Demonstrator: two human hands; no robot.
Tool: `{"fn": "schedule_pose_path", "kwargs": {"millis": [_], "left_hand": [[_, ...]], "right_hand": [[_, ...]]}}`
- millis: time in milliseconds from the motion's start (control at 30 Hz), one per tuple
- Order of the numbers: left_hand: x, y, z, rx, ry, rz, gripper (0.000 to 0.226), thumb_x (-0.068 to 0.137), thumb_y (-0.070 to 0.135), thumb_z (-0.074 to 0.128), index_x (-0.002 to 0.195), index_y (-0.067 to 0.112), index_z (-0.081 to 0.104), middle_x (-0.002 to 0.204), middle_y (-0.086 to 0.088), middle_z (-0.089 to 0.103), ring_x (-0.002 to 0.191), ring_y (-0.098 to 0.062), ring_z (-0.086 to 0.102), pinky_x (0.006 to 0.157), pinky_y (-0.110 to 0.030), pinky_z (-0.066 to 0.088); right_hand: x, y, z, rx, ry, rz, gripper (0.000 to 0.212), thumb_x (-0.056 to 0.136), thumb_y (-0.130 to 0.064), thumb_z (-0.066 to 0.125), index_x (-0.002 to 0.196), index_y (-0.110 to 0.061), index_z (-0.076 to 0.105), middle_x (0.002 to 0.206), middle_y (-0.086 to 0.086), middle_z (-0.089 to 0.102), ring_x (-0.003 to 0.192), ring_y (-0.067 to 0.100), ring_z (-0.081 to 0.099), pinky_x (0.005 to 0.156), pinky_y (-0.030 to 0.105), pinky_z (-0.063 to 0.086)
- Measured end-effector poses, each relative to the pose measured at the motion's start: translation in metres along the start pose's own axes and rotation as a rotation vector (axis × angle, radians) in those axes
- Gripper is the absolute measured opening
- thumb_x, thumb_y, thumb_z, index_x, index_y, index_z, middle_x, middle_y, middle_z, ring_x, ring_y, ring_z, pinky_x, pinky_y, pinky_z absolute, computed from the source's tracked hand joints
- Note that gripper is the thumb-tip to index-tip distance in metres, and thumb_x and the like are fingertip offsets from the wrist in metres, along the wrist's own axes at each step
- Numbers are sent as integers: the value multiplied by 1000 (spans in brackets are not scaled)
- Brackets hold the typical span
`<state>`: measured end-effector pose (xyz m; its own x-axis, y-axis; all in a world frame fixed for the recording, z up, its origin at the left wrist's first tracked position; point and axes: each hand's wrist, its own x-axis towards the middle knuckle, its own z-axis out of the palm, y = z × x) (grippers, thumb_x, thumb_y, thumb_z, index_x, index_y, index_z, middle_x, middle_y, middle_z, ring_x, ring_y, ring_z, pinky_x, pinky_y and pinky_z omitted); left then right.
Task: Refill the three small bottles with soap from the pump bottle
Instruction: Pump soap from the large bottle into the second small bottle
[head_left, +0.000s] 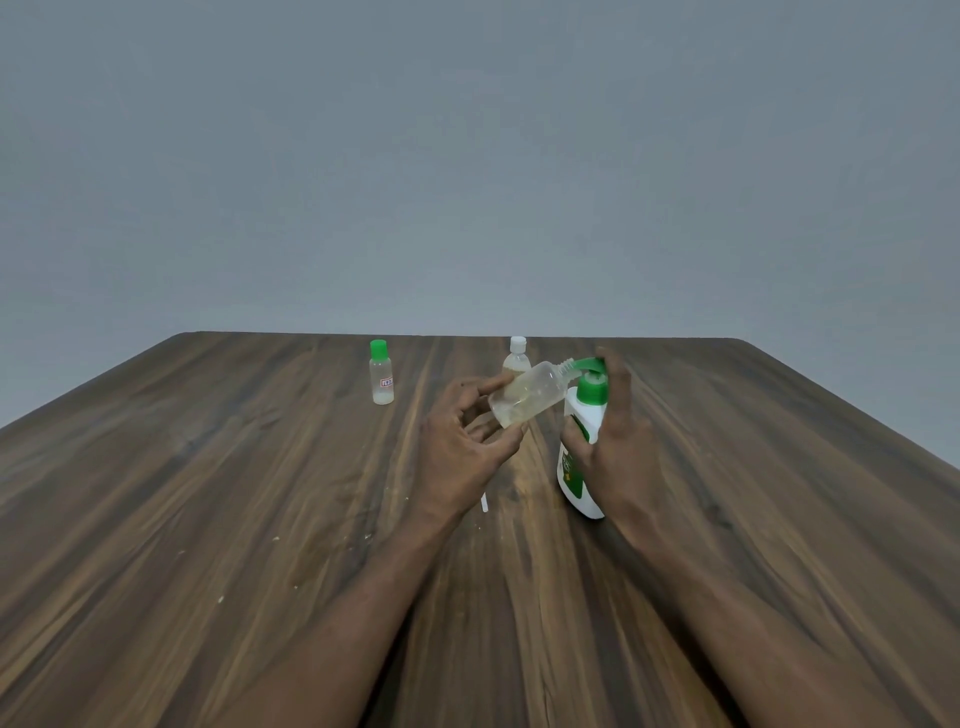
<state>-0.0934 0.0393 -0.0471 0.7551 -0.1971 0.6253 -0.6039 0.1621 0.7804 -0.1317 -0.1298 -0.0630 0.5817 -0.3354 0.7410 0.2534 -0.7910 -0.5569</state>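
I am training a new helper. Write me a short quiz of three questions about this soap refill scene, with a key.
1. True or false: the green-capped bottle stands upright on the table.
2. The left hand holds the uncapped clear bottle with its mouth at: A) the pump nozzle B) the table C) a funnel.
3. Fill in: the right hand grips the ____.
Key: 1 true; 2 A; 3 pump bottle.
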Motion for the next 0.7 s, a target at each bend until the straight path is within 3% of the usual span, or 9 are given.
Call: {"fn": "schedule_pose_path", "kwargs": {"millis": [67, 200, 400, 500, 600, 700], "left_hand": [[-1, 1, 1, -16, 11, -3, 52, 78, -7, 81, 114, 28, 66, 119, 0, 67, 105, 1, 69, 82, -14, 56], [-1, 0, 3, -47, 29, -18, 47, 76, -8, 81, 115, 15, 67, 116, 4, 69, 104, -6, 71, 82, -19, 58], [0, -1, 2, -53, 30, -12, 46, 77, -9, 81, 114, 13, 67, 118, 1, 70, 106, -8, 71, 86, -21, 58], [0, -2, 2, -44, 19, -5, 46, 76, -8, 81, 114, 15, 66, 118, 0, 70, 106, -7, 71, 86, -22, 58], [0, -2, 0, -50, 10, -2, 47, 76, -9, 81, 111, 19, 66, 117, -1, 70, 106, -7, 71, 85, -20, 58], [0, -3, -1, -51, 15, 1, 47, 76, -9, 81, 111, 19, 66, 116, 1, 71, 105, -8, 72, 84, -20, 58]], "right_hand": [[0, 1, 2, -17, -7, -6, 82, 89, -29, 67, 151, -41, 15, 112, -6, 60, 84, 19, 64, 75, 32, 50], [0, 1, 4, -59, -16, 25, 89, 89, -44, 63, 153, -48, 1, 112, 3, 66, 76, 22, 65, 71, 37, 53], [-2, -2, 6, -76, -1, 30, 83, 91, -47, 61, 153, -45, 5, 100, 2, 67, 67, 23, 61, 63, 34, 48], [-1, -3, 6, -101, 2, 47, 80, 91, -40, 60, 149, -46, 6, 97, 6, 67, 63, 21, 55, 60, 33, 44], [-2, -4, 5, -106, 1, 58, 77, 91, -34, 61, 147, -44, 10, 99, 7, 68, 66, 27, 60, 60, 35, 46], [-2, -4, 6, -92, 7, 50, 74, 89, -42, 57, 147, -44, 11, 100, 4, 67, 65, 21, 57, 59, 31, 41]]}}
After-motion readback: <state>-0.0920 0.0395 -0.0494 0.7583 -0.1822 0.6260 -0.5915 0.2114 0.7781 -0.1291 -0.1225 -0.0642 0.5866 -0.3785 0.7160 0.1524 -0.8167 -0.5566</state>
